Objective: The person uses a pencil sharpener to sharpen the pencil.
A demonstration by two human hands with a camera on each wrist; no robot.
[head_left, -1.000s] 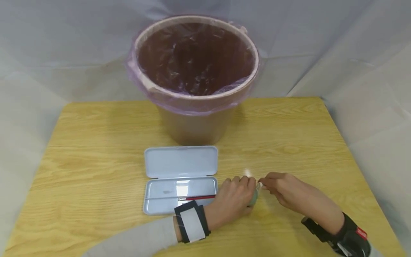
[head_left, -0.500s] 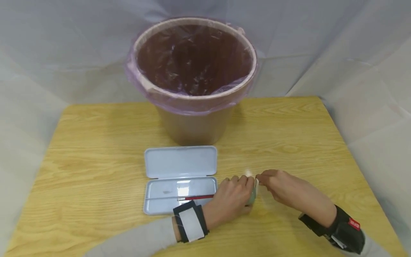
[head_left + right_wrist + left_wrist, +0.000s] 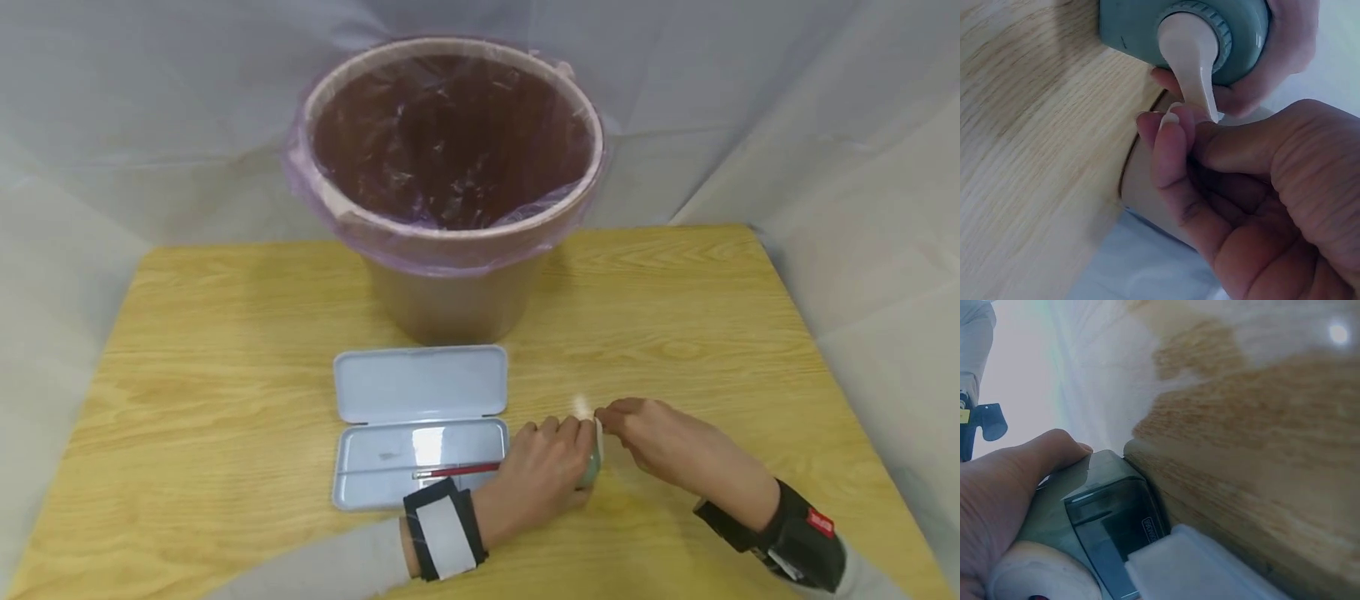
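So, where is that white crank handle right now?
In the right wrist view, the white crank handle sits upper centre, on the green device, its tip pinched by the right hand.

Pale sleeves [image 3: 322,560] accompany black wristbands [image 3: 797,542], the right one bearing a red tag [image 3: 821,522].

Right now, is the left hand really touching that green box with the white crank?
Touching. The right wrist view shows the left hand curled round the green box, skin right against it, no gap.

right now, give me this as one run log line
left hand: grips green sharpener; right hand: pinches white crank; pale blue case: open; lined bin: beyond case
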